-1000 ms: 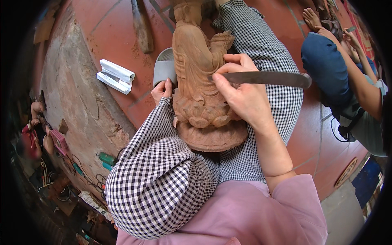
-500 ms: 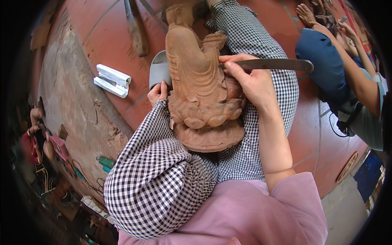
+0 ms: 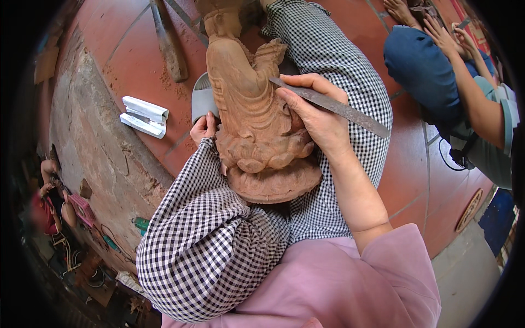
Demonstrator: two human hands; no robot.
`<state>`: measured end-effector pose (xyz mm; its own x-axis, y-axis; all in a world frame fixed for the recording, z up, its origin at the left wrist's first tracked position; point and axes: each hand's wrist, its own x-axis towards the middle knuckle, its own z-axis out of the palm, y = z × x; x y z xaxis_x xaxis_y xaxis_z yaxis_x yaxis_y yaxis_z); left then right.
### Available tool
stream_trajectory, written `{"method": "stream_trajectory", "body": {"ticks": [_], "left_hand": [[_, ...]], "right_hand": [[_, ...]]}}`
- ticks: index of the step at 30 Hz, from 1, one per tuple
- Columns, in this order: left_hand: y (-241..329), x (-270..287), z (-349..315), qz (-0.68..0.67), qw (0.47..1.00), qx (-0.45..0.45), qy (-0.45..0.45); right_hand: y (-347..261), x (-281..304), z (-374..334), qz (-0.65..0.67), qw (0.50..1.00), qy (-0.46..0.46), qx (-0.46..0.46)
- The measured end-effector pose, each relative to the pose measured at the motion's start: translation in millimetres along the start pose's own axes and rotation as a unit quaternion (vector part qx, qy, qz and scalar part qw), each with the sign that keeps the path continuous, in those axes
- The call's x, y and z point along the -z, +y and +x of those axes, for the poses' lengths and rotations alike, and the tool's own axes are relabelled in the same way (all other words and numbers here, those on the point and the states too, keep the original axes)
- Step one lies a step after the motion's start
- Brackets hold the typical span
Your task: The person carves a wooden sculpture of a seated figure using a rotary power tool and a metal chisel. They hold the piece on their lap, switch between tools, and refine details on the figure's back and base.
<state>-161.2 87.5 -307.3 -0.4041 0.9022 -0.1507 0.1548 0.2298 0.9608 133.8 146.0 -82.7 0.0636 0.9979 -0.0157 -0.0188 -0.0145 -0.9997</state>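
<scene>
A reddish-brown carved statue [image 3: 240, 109] of a robed figure on a lotus base stands between my legs, its head partly cut off by the upper rim. My right hand [image 3: 322, 109] is closed round a flat dark metal carving blade [image 3: 350, 112]. The blade's tip meets the statue near its chest, and its broad end slants down to the right past my hand. At the left trouser hem, bare curled digits [image 3: 203, 129] show beside the statue; fingers or toes, I cannot tell. No other part that might be my left hand shows.
A grey slipper [image 3: 203, 98] lies left of the statue. Farther left are a silvery folded pack [image 3: 145, 116] and a long worn tool [image 3: 168, 44] on red tiles [image 3: 128, 60]. One person [image 3: 465, 87] sits at right, another [image 3: 46, 202] at far left.
My right hand has turned the blade: its broad end has swung down toward me, while its tip rests by the statue's chest. The whole view has shifted slightly.
</scene>
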Motion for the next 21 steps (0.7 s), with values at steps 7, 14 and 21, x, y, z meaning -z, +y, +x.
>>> {"method": "stream_trajectory", "body": {"ticks": [7,14,21], "left_hand": [[12.5,-2.6,4.5,-0.001,1.0,0.007,0.013],[19.2,-10.8,-2.4,-0.015,0.999,0.01,0.037],[25.8,-7.3,-2.0,-0.025,0.999,0.029,0.033]], "right_hand": [[1.6,-7.7,-3.0,-0.139,0.977,0.023,0.162],[0.8,-2.6,-9.3,-0.177,0.956,-0.031,0.231],[-4.4,-7.7,-11.2,-0.174,0.972,0.0,0.157]]}}
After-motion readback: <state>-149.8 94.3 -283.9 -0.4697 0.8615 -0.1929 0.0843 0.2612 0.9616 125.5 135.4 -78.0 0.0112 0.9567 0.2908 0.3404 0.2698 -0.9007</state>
